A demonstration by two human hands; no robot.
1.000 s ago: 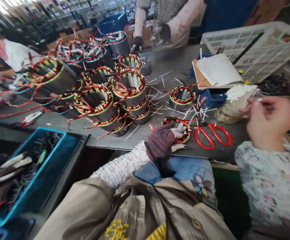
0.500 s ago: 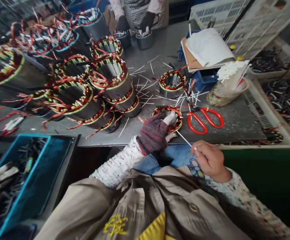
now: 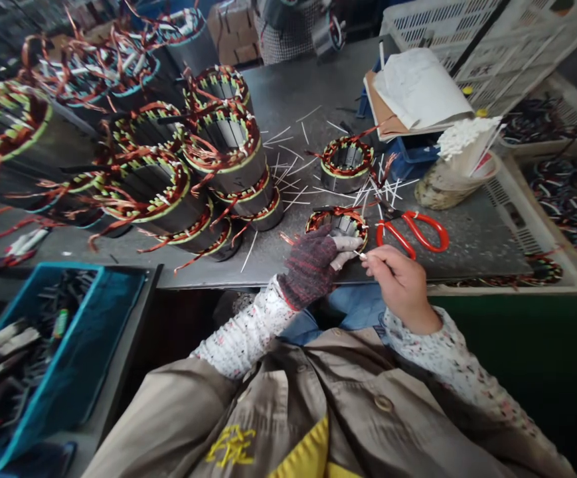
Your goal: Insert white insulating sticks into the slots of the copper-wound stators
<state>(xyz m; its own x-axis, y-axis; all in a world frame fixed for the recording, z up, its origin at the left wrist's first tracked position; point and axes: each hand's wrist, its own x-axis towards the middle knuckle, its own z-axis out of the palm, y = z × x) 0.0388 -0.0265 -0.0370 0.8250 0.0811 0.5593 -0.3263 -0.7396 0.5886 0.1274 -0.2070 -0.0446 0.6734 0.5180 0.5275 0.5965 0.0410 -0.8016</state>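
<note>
Wound stator [image 3: 352, 224] — flat, bore facing up

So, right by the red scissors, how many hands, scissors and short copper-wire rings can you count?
Gloved left hand: 1
Bare right hand: 1
Red-handled scissors: 1
Short copper-wound stators: 2
Total: 5

Soft, even indoor light across the frame, no harsh glare, dimmer toward the upper left, faint shadows beneath the wound stators [image 3: 223, 143], dull sheen on the metal desk [image 3: 288, 86], strong wide-angle bending at the edges, little blur.
</note>
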